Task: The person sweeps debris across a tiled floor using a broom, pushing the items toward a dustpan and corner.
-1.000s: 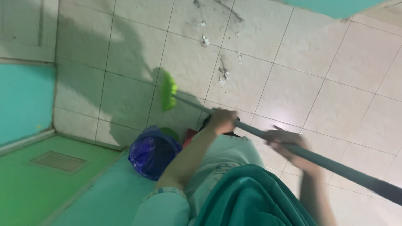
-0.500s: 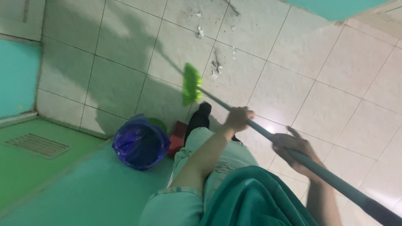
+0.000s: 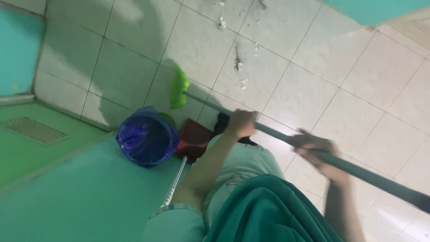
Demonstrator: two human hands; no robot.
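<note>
I hold a long broom with both hands. Its grey handle [image 3: 277, 134] runs from lower right up to a bright green brush head [image 3: 179, 88] resting on the pale tiled floor. My left hand [image 3: 241, 123] grips the handle nearer the brush; my right hand [image 3: 319, 152], blurred, grips it further back. Scraps of white litter and dark dust [image 3: 240, 66] lie on the tiles just beyond the brush head.
A bin lined with a blue bag [image 3: 148, 139] stands by the teal wall [image 3: 85, 192]. A red dustpan [image 3: 193, 139] with a metal handle [image 3: 174, 181] leans beside it. A floor grate [image 3: 33, 130] lies at left. My dark shoe [image 3: 222, 123] is near the dustpan.
The brush head has swung back left and towards me, away from the litter. The view has shifted, showing the red dustpan and its handle more fully.
</note>
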